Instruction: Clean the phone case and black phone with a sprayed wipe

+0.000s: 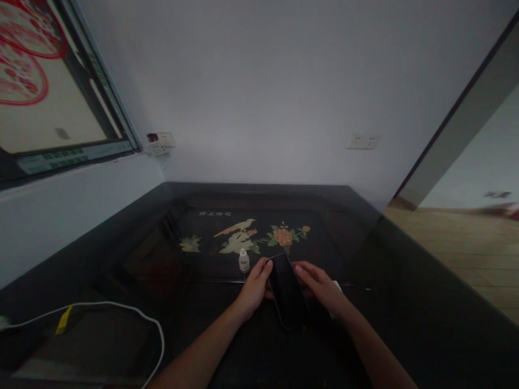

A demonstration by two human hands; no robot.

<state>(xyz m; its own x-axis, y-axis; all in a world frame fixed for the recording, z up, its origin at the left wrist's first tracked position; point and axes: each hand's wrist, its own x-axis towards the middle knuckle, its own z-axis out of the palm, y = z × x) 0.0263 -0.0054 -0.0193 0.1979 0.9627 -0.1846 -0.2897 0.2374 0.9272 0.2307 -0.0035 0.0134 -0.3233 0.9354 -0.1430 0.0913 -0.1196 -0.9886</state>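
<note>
Both my hands hold a dark smartphone (pixel 287 294) over a black glass-topped table (pixel 405 302). My left hand (pixel 255 287) grips its left edge, thumb near the top corner. My right hand (pixel 320 287) grips its right edge, fingers curled round it. The phone's screen is dark and it tilts slightly, its top end away from me. A small clear bottle with a white cap (pixel 244 261) stands upright on the table just left of my left hand's fingertips. Something white (pixel 337 285) peeks out behind my right hand; I cannot make out what it is.
The table top shows a painted bird and flowers (pixel 243 235) under glass. A white cable with a yellow tag (pixel 121 310) loops across the near left. Wall sockets (pixel 363 141) sit on the white wall. A doorway with wooden floor (pixel 458 243) opens at right.
</note>
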